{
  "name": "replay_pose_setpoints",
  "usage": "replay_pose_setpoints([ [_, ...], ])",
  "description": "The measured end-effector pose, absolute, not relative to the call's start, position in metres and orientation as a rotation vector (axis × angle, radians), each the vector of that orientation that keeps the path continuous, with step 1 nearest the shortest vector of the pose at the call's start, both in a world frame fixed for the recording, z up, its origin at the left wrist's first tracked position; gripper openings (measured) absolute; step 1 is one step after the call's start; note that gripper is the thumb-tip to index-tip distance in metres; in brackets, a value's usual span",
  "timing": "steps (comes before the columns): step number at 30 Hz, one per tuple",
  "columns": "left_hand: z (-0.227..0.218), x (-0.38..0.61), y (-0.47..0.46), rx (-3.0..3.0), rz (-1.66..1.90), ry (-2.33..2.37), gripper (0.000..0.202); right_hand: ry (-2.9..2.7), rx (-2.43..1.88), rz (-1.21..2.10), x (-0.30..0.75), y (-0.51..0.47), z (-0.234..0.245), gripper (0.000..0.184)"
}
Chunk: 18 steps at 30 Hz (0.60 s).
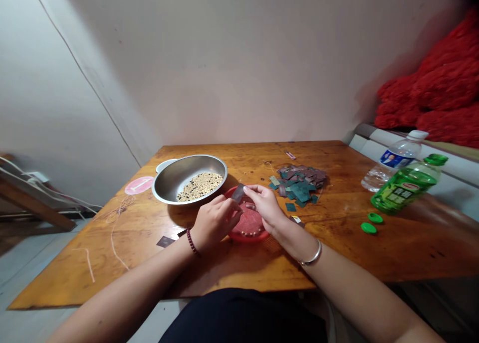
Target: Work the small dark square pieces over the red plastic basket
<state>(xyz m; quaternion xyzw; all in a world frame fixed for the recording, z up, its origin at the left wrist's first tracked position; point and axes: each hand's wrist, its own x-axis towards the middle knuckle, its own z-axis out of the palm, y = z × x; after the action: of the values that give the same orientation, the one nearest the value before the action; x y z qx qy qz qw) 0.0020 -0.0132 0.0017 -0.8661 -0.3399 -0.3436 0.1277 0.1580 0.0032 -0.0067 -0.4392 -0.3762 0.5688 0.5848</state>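
Observation:
My right hand (265,207) pinches a small, thin, dark square sheet (238,193) between thumb and fingers. Close beside it, the fingers of my left hand (216,219) are curled together; whatever they hold is hidden or too small to name. Both hands are over a shallow red basket (250,240) with a mesh bottom, where several small pale beads (251,232) lie along the near side. Behind my left hand a tilted steel bowl (160,202) holds many pale and dark beads (200,186).
A heap of dark and green squares (301,183) lies to the right on the wooden table (337,256). Farther right stand a clear bottle (394,158) and a green-labelled bottle (406,186), near two green caps (368,228). Loose thread (112,233) and a pink disc (138,185) lie left.

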Motion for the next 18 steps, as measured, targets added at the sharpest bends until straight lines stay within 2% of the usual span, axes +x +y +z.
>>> replay_pose_setpoints([
  [10, -0.001, -0.003, -0.008, -2.35, -1.188, -1.271, 0.011, -0.902, -1.021, 1.373, 0.158, 0.002, -0.003, 0.037],
  [18, 0.004, -0.005, -0.007, -2.379, -1.225, -1.266, 0.013, -1.065, -1.026, 1.533, 0.157, -0.004, 0.002, 0.025],
])
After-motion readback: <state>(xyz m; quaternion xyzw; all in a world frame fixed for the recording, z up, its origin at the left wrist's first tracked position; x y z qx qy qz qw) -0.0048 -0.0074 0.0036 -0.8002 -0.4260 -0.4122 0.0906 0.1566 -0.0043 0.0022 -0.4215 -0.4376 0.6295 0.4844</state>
